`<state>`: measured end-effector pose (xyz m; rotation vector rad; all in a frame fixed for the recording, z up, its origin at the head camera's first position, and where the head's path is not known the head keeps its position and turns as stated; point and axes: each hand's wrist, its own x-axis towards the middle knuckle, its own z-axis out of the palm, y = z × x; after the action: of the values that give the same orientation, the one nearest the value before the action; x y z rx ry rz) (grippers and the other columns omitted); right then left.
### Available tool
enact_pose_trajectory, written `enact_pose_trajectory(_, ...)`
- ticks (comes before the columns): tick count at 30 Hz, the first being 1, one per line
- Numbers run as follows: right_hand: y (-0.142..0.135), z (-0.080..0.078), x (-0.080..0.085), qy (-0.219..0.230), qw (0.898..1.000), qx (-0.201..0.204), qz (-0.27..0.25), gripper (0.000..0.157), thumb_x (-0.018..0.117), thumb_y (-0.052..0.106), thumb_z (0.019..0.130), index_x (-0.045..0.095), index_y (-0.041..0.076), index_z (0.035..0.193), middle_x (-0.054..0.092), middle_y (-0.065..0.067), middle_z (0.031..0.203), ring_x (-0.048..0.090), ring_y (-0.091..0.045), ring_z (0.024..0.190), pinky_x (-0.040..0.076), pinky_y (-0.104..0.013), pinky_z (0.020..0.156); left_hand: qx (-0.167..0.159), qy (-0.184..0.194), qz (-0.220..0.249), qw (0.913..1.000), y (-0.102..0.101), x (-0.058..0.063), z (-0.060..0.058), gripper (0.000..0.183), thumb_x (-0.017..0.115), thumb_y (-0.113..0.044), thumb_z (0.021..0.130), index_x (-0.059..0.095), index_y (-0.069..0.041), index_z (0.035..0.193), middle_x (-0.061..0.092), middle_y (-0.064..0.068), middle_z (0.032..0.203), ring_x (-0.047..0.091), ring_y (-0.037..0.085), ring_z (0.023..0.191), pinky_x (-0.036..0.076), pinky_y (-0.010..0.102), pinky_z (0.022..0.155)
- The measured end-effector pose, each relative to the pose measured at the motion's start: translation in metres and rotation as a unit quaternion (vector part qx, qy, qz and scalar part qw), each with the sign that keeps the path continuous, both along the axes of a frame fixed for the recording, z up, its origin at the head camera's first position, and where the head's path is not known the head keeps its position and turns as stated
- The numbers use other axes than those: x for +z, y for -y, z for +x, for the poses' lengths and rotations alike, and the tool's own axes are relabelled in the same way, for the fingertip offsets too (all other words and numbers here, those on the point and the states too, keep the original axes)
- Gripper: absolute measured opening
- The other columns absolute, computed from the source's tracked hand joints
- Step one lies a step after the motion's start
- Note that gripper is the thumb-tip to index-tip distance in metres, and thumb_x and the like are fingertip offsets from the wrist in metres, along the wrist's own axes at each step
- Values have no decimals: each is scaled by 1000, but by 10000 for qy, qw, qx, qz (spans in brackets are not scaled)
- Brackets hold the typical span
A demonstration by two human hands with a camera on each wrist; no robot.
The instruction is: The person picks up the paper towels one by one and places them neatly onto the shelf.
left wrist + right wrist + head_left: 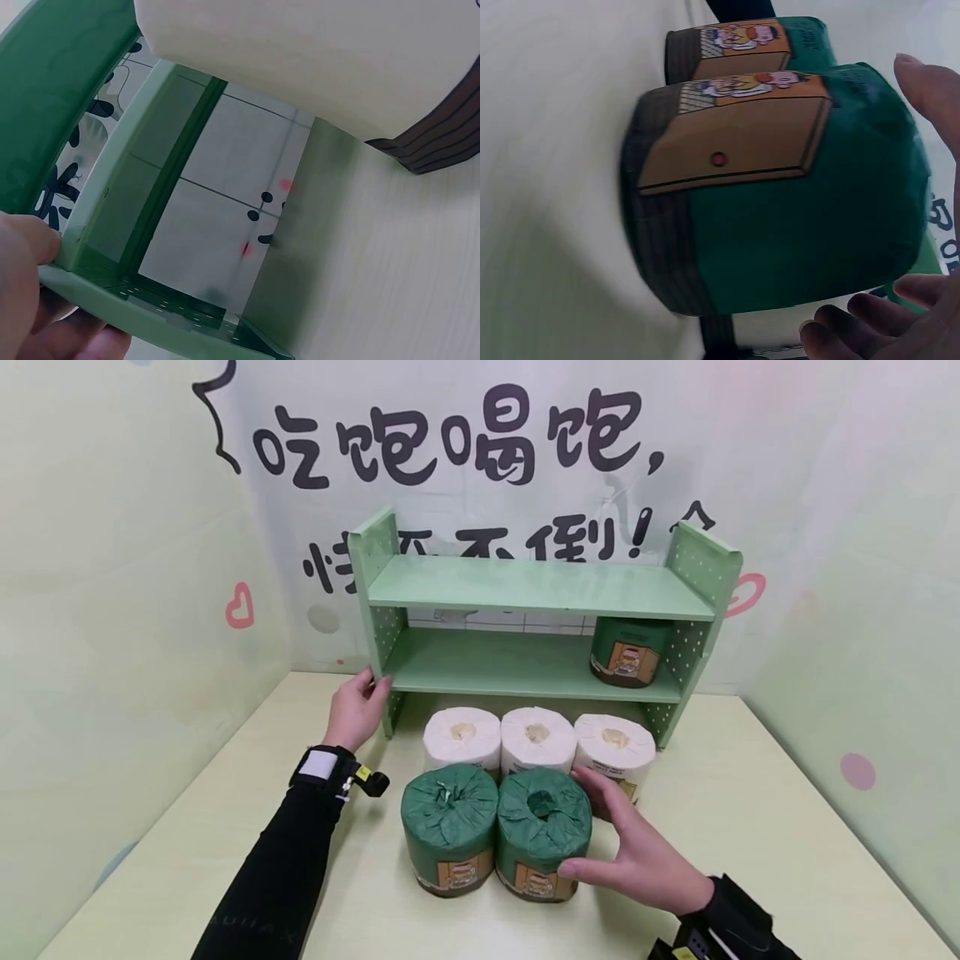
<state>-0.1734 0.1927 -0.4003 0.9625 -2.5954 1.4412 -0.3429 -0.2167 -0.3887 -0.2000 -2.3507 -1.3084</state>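
My left hand grips the left side panel of a pale green two-tier shelf; in the left wrist view the thumb lies on one face and the fingers behind it. My right hand is spread around the right side of the nearer right green-wrapped toilet roll, thumb in front and fingers behind. The right wrist view shows these fingers right at the roll's edge. A second green-wrapped toilet roll stands upright beside it on the left.
Three white-wrapped toilet rolls stand in a row between the green rolls and the shelf. Another green roll sits at the right end of the lower shelf board. Printed walls enclose the pale table on three sides.
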Motion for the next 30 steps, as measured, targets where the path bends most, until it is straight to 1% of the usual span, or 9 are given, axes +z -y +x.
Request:
enact_pose_trajectory(3,3,-1,-7,233,9997,0,-60,107,87,34,77,16,15,156,29,5,149,33,-14,132,38,-52,105,13,-28,-17,10000,0,-1,-1,35,54,-25,105,60,-1,130,61,22,124,59,26,108,56,45,84)
enact_pose_trajectory(9,8,-2,-19,727,9967,38,-349,116,90,27,75,7,18,156,24,4,152,24,-16,136,27,-61,107,17,-48,-71,10000,1,-2,-3,36,53,-26,105,60,-2,131,61,21,125,59,26,108,56,46,84)
enact_pose_trajectory(14,10,-3,-28,863,9954,28,-423,113,90,27,75,10,25,155,24,4,152,22,-17,137,23,-65,107,6,-35,-107,9999,1,-3,-4,36,53,-27,105,60,-2,130,61,21,124,60,26,107,56,46,84)
enact_pose_trajectory(17,13,-4,-30,905,9947,49,-485,113,91,26,74,11,29,155,24,4,152,21,-16,137,19,-65,109,21,-50,-119,9999,2,-3,-4,36,52,-27,106,61,-2,129,61,21,124,60,26,107,56,46,84)
enact_pose_trajectory(19,16,-5,-30,906,9941,108,-585,115,91,24,73,10,28,155,25,4,152,22,-16,137,18,-64,110,27,-60,-121,9999,2,-2,-4,36,52,-27,106,60,-2,129,61,22,124,60,26,107,56,46,84)
enact_pose_trajectory(22,21,-4,-28,844,9931,285,-758,117,91,17,73,7,23,156,26,2,152,25,-17,136,18,-64,109,0,-75,-131,9999,2,-3,-4,37,52,-26,106,59,-1,131,61,22,124,60,26,106,55,46,84)
enact_pose_trajectory(24,24,-2,-24,811,9923,365,-861,117,90,13,74,6,19,156,27,0,151,26,-20,136,18,-65,109,-8,-83,-146,9999,2,-3,-4,37,52,-27,106,59,-1,131,61,22,124,60,26,106,56,46,84)
enact_pose_trajectory(27,27,5,-15,910,9907,349,-946,115,89,11,75,7,14,155,29,-2,149,28,-20,135,19,-64,108,-20,-98,-151,9998,2,-3,-4,37,52,-27,106,60,0,130,61,22,123,60,26,105,56,46,82)
enact_pose_trajectory(30,29,10,-6,1053,9895,210,-966,111,90,13,74,13,11,153,32,-1,147,31,-19,133,20,-63,108,-7,-104,-152,9998,1,-2,-3,36,52,-27,106,61,-1,128,62,22,122,60,25,103,56,45,80)
